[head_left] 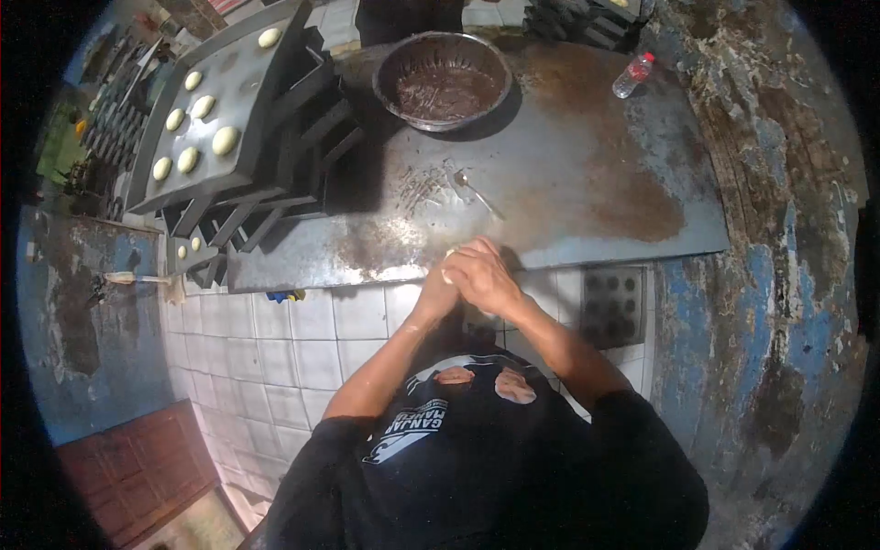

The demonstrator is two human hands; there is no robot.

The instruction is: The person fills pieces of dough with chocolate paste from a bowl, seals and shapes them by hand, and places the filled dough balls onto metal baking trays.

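My left hand point(437, 286) and my right hand point(483, 278) are pressed together just in front of the table's near edge. The right one lies over the left, fingers closed. Between them a bit of pale dough point(449, 273) peeks out; most of it is hidden by the fingers. A metal spoon point(478, 194) lies on the table beyond my hands, by a brown smear. Farther back stands a metal bowl point(507, 87) with dark brown filling point(449, 92) inside. Several round pale dough balls point(225, 140) sit on a dark tray point(240, 87) at the left.
The tray tops a crosswise stack of trays point(307, 119) on the left of the metal table point(587, 165). A plastic bottle with a red cap point(632, 76) stands at the back right. A brush point(133, 278) lies on a surface at far left. Worn blue wall point(770, 321) borders the right.
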